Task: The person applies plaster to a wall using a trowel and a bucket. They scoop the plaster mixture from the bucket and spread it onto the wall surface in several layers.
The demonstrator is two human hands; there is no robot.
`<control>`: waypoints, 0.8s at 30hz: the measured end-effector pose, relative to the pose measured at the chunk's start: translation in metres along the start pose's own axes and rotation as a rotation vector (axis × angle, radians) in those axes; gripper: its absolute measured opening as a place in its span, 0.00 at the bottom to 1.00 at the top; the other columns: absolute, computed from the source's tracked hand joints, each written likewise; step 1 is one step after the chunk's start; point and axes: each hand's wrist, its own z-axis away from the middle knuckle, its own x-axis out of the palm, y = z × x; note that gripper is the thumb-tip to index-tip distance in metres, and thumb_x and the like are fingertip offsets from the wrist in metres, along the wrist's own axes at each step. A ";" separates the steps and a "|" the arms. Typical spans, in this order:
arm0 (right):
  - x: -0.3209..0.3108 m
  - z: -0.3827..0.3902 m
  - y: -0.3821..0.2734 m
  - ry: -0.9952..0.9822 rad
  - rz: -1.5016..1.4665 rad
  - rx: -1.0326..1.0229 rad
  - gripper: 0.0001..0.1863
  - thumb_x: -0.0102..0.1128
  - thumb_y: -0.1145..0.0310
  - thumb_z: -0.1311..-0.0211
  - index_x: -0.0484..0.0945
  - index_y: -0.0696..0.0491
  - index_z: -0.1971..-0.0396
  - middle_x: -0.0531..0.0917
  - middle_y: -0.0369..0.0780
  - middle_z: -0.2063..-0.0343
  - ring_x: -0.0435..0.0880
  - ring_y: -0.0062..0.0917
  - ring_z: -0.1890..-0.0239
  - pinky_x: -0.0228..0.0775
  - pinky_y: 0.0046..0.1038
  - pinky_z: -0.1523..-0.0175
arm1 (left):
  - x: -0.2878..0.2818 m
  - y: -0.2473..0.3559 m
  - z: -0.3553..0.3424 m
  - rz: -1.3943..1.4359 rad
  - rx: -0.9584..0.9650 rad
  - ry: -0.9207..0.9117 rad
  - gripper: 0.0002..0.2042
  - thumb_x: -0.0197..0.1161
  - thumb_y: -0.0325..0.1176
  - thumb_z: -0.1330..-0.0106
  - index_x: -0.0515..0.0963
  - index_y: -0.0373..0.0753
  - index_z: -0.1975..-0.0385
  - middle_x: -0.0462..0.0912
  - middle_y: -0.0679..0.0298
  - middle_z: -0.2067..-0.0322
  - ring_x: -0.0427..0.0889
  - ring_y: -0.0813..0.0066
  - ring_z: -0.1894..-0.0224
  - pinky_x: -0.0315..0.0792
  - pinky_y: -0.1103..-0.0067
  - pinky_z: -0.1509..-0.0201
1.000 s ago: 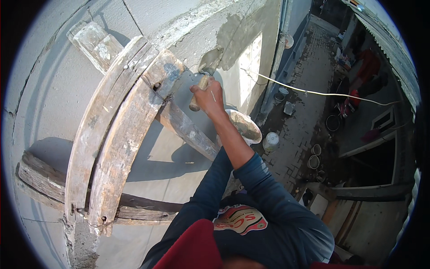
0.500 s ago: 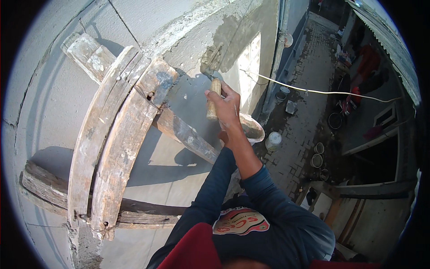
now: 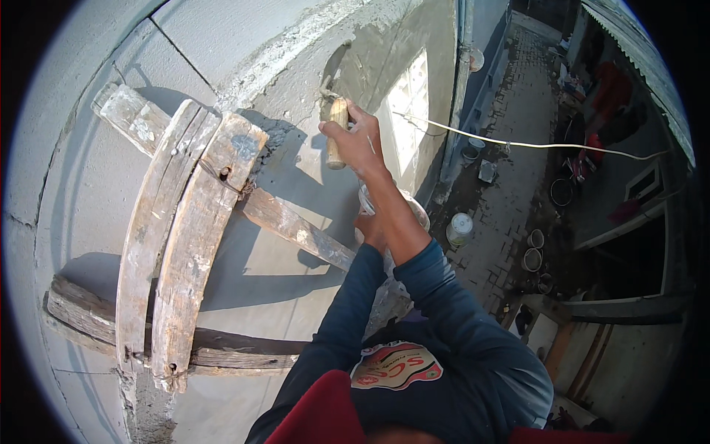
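My right hand [image 3: 361,140] is wrapped round the wooden handle [image 3: 337,133] of a trowel. The trowel's dark blade [image 3: 334,68] is tilted, almost edge-on, at the upper wall where wet grey plaster [image 3: 381,48] meets a paler, rough band. Below my right forearm, my left hand [image 3: 372,231] is closed at the side of a white bucket [image 3: 421,214]. My forearm covers most of the bucket, and the left fingers are partly hidden.
Weathered planks [image 3: 196,244] stand close on the left, with a crossing beam [image 3: 296,226] reaching toward my arms. A pale cable [image 3: 510,143] stretches across on the right. Far below lies a paved alley [image 3: 510,96] with a white pail [image 3: 459,228] and several round containers.
My right hand and the trowel have moved up and left along the wall. The blade has turned from flatter to nearly edge-on. The view has shifted slightly.
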 end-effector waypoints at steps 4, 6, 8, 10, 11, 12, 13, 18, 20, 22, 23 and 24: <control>-0.025 0.026 0.009 -0.028 -0.489 0.172 0.28 0.66 0.72 0.47 0.74 0.66 0.45 0.81 0.42 0.70 0.80 0.22 0.75 0.76 0.28 0.73 | 0.009 0.042 0.033 0.018 -0.165 0.040 0.29 0.75 0.25 0.46 0.70 0.30 0.45 0.80 0.53 0.53 0.81 0.70 0.54 0.78 0.73 0.54; -0.034 0.023 0.030 0.012 -0.547 0.287 0.23 0.65 0.74 0.44 0.76 0.62 0.47 0.79 0.38 0.72 0.78 0.18 0.77 0.76 0.25 0.80 | 0.025 0.063 0.046 -0.230 -0.259 0.086 0.29 0.76 0.21 0.50 0.70 0.27 0.48 0.78 0.52 0.54 0.80 0.67 0.54 0.78 0.71 0.55; -0.034 0.011 0.061 0.048 -0.480 0.369 0.24 0.64 0.74 0.45 0.76 0.64 0.47 0.81 0.42 0.71 0.79 0.20 0.78 0.70 0.26 0.81 | 0.023 0.054 0.039 -0.371 -0.201 0.042 0.28 0.76 0.25 0.50 0.70 0.24 0.50 0.77 0.50 0.54 0.80 0.64 0.54 0.77 0.70 0.53; -0.036 -0.011 0.078 0.008 -0.399 0.337 0.22 0.65 0.71 0.47 0.78 0.65 0.52 0.81 0.42 0.71 0.80 0.24 0.75 0.74 0.29 0.73 | 0.010 0.023 0.020 -0.513 -0.152 -0.011 0.28 0.77 0.29 0.49 0.71 0.22 0.52 0.77 0.48 0.54 0.80 0.60 0.53 0.76 0.69 0.52; -0.027 -0.019 0.074 0.004 -0.295 0.264 0.23 0.66 0.69 0.49 0.78 0.66 0.53 0.82 0.43 0.70 0.81 0.26 0.73 0.75 0.30 0.68 | -0.009 -0.002 0.003 -0.754 -0.014 -0.014 0.30 0.76 0.34 0.48 0.70 0.19 0.52 0.76 0.43 0.53 0.79 0.54 0.51 0.75 0.67 0.49; -0.014 -0.026 0.063 -0.010 -0.199 0.186 0.24 0.66 0.67 0.51 0.78 0.66 0.55 0.83 0.44 0.69 0.82 0.28 0.71 0.76 0.31 0.63 | -0.027 -0.014 -0.008 -0.995 0.135 -0.005 0.33 0.76 0.39 0.46 0.69 0.16 0.53 0.75 0.39 0.52 0.77 0.48 0.50 0.73 0.66 0.46; -0.004 -0.032 0.047 -0.012 -0.083 0.164 0.30 0.67 0.65 0.54 0.76 0.66 0.51 0.84 0.47 0.66 0.82 0.31 0.68 0.74 0.31 0.55 | -0.046 -0.018 -0.014 -1.002 0.139 0.016 0.33 0.76 0.39 0.46 0.69 0.16 0.53 0.75 0.39 0.52 0.77 0.48 0.50 0.73 0.66 0.46; -0.026 -0.037 0.011 0.009 -0.360 0.093 0.31 0.65 0.69 0.50 0.73 0.65 0.44 0.83 0.45 0.65 0.81 0.26 0.70 0.75 0.28 0.62 | -0.040 -0.004 0.011 -1.295 0.198 -0.086 0.36 0.70 0.48 0.43 0.68 0.15 0.53 0.70 0.31 0.51 0.71 0.37 0.47 0.69 0.62 0.43; -0.040 -0.032 0.011 -0.024 -0.488 0.116 0.31 0.64 0.70 0.49 0.72 0.65 0.42 0.82 0.44 0.65 0.81 0.24 0.70 0.75 0.27 0.64 | -0.020 0.018 0.040 -1.306 0.174 0.003 0.35 0.70 0.48 0.42 0.68 0.16 0.53 0.70 0.32 0.51 0.71 0.37 0.46 0.69 0.62 0.43; -0.037 -0.026 0.024 0.034 -0.501 0.235 0.29 0.63 0.72 0.48 0.73 0.64 0.43 0.82 0.42 0.66 0.80 0.19 0.71 0.73 0.24 0.67 | -0.023 0.026 0.051 -1.314 0.162 0.123 0.34 0.69 0.47 0.41 0.68 0.17 0.53 0.69 0.32 0.51 0.70 0.37 0.46 0.69 0.62 0.43; -0.035 -0.033 0.050 0.068 -0.478 0.224 0.31 0.64 0.72 0.50 0.73 0.65 0.43 0.83 0.46 0.64 0.82 0.27 0.69 0.76 0.29 0.63 | -0.022 0.022 0.052 -1.343 0.173 0.164 0.33 0.70 0.46 0.41 0.68 0.17 0.54 0.69 0.33 0.51 0.70 0.38 0.46 0.69 0.62 0.43; -0.035 -0.046 0.072 0.082 -0.473 0.217 0.31 0.64 0.72 0.50 0.73 0.65 0.43 0.83 0.46 0.64 0.82 0.27 0.69 0.76 0.29 0.63 | -0.019 0.015 0.050 -1.370 0.180 0.191 0.32 0.70 0.45 0.41 0.67 0.17 0.54 0.69 0.34 0.51 0.70 0.38 0.47 0.70 0.62 0.44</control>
